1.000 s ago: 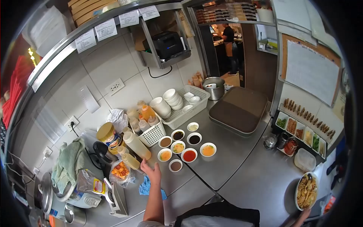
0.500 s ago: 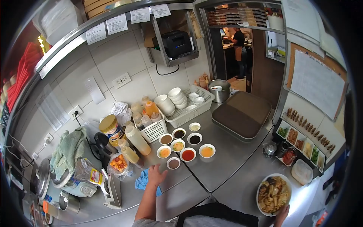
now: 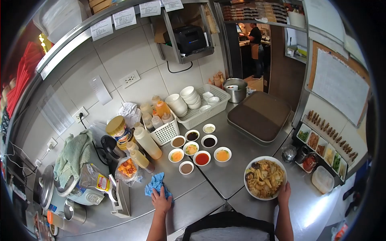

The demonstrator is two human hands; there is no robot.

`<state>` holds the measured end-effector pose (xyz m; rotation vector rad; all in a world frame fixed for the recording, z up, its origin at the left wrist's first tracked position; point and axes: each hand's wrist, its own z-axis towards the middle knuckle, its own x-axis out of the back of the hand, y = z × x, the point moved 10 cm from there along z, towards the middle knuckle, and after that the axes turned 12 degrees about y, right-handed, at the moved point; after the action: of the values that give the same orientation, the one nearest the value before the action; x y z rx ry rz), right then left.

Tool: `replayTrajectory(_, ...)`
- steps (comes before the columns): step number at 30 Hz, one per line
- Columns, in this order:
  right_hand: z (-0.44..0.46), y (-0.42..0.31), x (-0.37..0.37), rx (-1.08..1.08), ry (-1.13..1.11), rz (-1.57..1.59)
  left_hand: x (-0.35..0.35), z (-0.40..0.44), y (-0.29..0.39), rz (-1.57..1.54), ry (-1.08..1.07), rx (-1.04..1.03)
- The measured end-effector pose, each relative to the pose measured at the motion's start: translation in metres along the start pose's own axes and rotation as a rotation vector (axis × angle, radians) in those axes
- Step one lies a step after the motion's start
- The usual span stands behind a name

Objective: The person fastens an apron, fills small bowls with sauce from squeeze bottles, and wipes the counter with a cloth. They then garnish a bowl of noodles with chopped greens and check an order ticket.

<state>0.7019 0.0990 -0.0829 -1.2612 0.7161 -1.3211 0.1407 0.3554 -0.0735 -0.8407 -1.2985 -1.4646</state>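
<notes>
A white bowl of stir-fried noodles [image 3: 265,179] is at the right of the counter, with vegetables and dark mushroom pieces in it. My right hand [image 3: 284,194] grips its right rim, the thumb side toward the food. On the left, my left hand [image 3: 161,201] lies over the lower part of a crumpled blue cloth [image 3: 156,183], its fingers stretched out and touching it. Several small white sauce bowls stand between my hands, among them a red sauce [image 3: 202,158], a dark sauce [image 3: 209,141], an orange sauce [image 3: 222,154] and a brown sauce [image 3: 186,168].
Squeeze bottles [image 3: 147,143] and a white basket [image 3: 167,134] stand behind the sauces. A dark lidded tray [image 3: 259,116] occupies the back right. A topping rack [image 3: 321,148] and plastic container [image 3: 323,179] are at right. Another person [image 3: 255,50] stands beyond the doorway.
The noodle bowl has moved left and farther onto the counter, with my right hand on its rim. My left hand has come down onto the blue cloth.
</notes>
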Motion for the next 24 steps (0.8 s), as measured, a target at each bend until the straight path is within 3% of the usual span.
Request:
replayTrajectory(2,0.003,-0.01,-0.014,0.023,-0.046,-0.028,-0.002,-0.005,0.0,-0.006,0.067,-0.041)
replayTrajectory(4,0.005,-0.007,-0.022,-0.01,-0.056,-0.025,0.018,-0.012,0.01,-0.131,0.308,-0.179)
replayTrajectory(7,0.008,0.009,-0.029,-0.029,-0.063,-0.03,0.026,-0.024,0.014,-0.134,0.359,-0.151)
replayTrajectory(11,0.004,0.005,-0.029,-0.063,-0.083,0.019,0.027,-0.025,0.017,-0.102,0.34,-0.141)
replayTrajectory(14,-0.001,-0.005,-0.024,-0.062,-0.093,-0.276,0.023,-0.02,0.013,-0.083,0.304,-0.125)
replayTrajectory(15,-0.005,-0.02,-0.02,0.049,-0.053,-0.226,0.014,-0.02,0.019,-0.084,0.243,-0.194)
replayTrajectory(17,-0.008,-0.015,-0.021,-0.011,-0.083,-0.141,0.023,-0.022,0.019,-0.082,0.358,-0.209)
replayTrajectory(18,-0.009,-0.021,-0.019,-0.078,-0.116,-0.14,0.018,-0.025,0.025,-0.074,0.313,-0.248)
replayTrajectory(20,-0.011,-0.022,-0.014,-0.155,-0.156,-0.138,0.024,-0.027,0.02,-0.05,0.393,-0.166)
replayTrajectory(24,-0.007,0.0,-0.026,-0.19,-0.204,-0.063,0.018,-0.02,0.01,-0.002,0.297,-0.135)
